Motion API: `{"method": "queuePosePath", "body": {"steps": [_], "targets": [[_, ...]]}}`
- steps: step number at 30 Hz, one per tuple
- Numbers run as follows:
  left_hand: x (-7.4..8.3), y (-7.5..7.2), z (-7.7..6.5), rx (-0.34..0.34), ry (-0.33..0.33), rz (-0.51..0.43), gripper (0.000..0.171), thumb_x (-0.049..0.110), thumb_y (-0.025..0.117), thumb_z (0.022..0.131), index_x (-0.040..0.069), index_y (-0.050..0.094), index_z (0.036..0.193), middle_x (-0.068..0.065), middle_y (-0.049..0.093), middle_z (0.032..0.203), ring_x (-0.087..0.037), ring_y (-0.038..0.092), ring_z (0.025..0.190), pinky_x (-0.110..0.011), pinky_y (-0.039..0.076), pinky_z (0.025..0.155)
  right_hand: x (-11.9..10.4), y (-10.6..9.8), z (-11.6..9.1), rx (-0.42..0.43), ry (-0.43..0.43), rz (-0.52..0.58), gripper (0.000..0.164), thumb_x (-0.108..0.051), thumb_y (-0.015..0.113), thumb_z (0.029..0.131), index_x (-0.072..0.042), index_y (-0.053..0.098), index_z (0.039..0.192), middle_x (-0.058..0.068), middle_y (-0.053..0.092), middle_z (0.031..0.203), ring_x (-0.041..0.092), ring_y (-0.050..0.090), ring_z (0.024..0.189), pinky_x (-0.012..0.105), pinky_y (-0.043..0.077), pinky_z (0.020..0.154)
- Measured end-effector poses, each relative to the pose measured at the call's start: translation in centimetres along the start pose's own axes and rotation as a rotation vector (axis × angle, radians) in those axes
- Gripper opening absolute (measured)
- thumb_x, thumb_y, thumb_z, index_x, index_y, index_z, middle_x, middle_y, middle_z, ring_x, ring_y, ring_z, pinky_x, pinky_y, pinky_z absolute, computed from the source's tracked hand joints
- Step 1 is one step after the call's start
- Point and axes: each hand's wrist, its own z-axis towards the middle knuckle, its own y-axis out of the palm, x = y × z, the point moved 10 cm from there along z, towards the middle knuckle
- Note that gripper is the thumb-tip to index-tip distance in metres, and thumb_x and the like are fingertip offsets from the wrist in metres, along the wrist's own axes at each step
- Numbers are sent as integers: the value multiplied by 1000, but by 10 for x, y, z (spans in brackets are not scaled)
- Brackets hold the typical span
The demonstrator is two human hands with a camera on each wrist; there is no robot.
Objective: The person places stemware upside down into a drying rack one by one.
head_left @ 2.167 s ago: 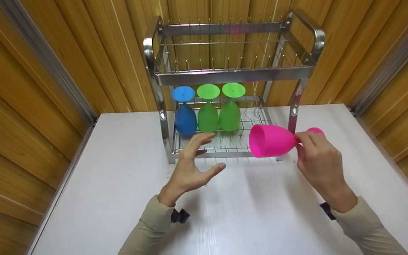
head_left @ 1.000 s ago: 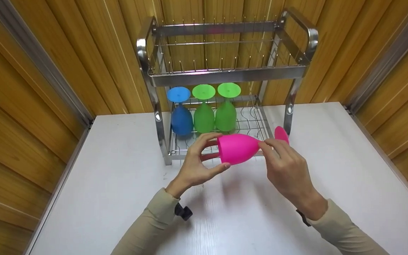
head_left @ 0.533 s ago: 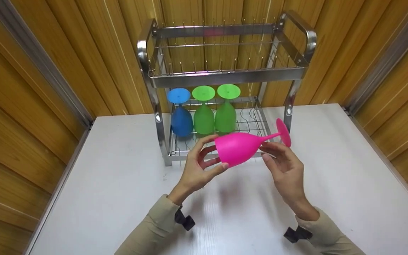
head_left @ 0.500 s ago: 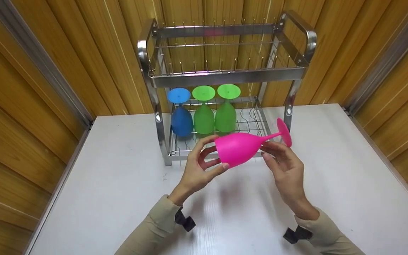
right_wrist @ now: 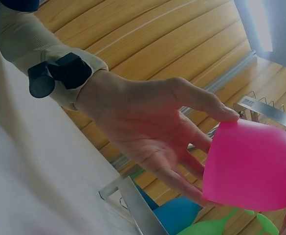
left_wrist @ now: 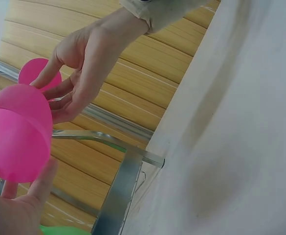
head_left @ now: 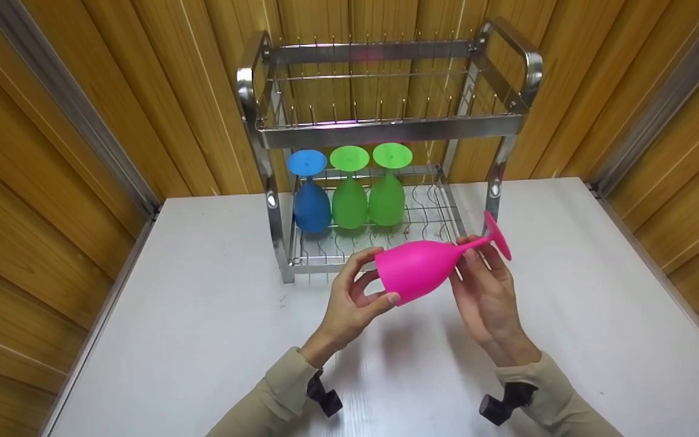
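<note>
A pink plastic wine glass [head_left: 420, 269] is held tilted on its side in front of the rack, its bowl to the left and its foot at the upper right. My left hand [head_left: 352, 303] grips the bowl at the rim, thumb below and fingers on the far side. My right hand [head_left: 488, 294] pinches the stem close to the foot. In the right wrist view the left hand [right_wrist: 143, 122] holds the rim of the pink bowl [right_wrist: 255, 166]. In the left wrist view the right hand [left_wrist: 86, 68] is at the stem, beside the foot [left_wrist: 33, 71].
Behind the glass stands a two-tier metal dish rack [head_left: 392, 130]. On its lower tier, upside down in a row, are a blue wine glass [head_left: 312, 206] and two green wine glasses [head_left: 349, 206]. A white table [head_left: 222, 291] bears the rack, with wood-panel walls [head_left: 40, 152] around.
The right hand brought the pink glass leftward to the left hand, which took the rim. The right hand released the stem, turned over and holds it again. Both hands shifted slightly nearer the wearer.
</note>
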Motion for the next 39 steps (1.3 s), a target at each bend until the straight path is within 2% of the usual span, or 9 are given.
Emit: {"method": "queuePosePath", "body": {"steps": [6,10,15,19,24,29,33,39], "targets": [[2,1,0,-9,7,4,78,6,83,87,0,43,154,-20,46,150,-35,60,131,-52,64,99,-1,0,2,13,2,10,29,-4,53,110,-15,75,125,3,70,123,19,61,123,30,53,116],[4,-1,2,-25,6,48,81,8,84,88,-1,40,155,-20,45,152,-36,60,133,-52,63,101,-3,2,7,23,7,-7,28,-3,55,109,-15,77,120,3,71,121,19,64,120,30,55,114],[10,-8,0,-47,22,233,84,18,88,86,5,43,156,-12,47,157,-34,57,140,-46,60,107,-10,2,18,33,-4,-104,26,-3,57,108,-16,75,120,2,72,120,19,66,118,32,57,112],[21,-19,-1,-33,81,402,81,25,89,86,12,47,155,-6,51,156,-29,56,143,-42,56,113,-22,4,33,-3,-66,-240,26,1,59,106,-13,73,123,4,72,118,20,68,115,35,59,109],[45,-42,0,41,190,572,73,19,88,88,7,52,151,-3,57,150,-23,58,140,-38,54,116,-39,5,55,-40,-160,-426,32,6,62,103,-7,72,130,7,74,114,21,72,109,34,61,105],[69,-68,1,158,294,669,62,11,86,91,3,57,145,-10,62,144,-28,62,135,-38,56,114,-47,5,77,-26,-219,-663,33,5,68,100,-4,72,131,4,76,112,20,72,109,29,61,103],[83,-90,-1,267,353,753,55,3,83,91,-1,60,141,-15,65,138,-34,66,129,-41,59,110,-46,3,94,-5,-214,-799,33,2,73,98,-2,72,131,1,77,111,20,71,109,27,61,102],[92,-124,-4,410,376,842,51,2,84,89,0,63,136,-14,68,132,-33,68,124,-43,62,106,-41,-4,113,30,-170,-927,42,-8,73,101,0,66,141,2,75,123,16,70,117,22,58,105]]}}
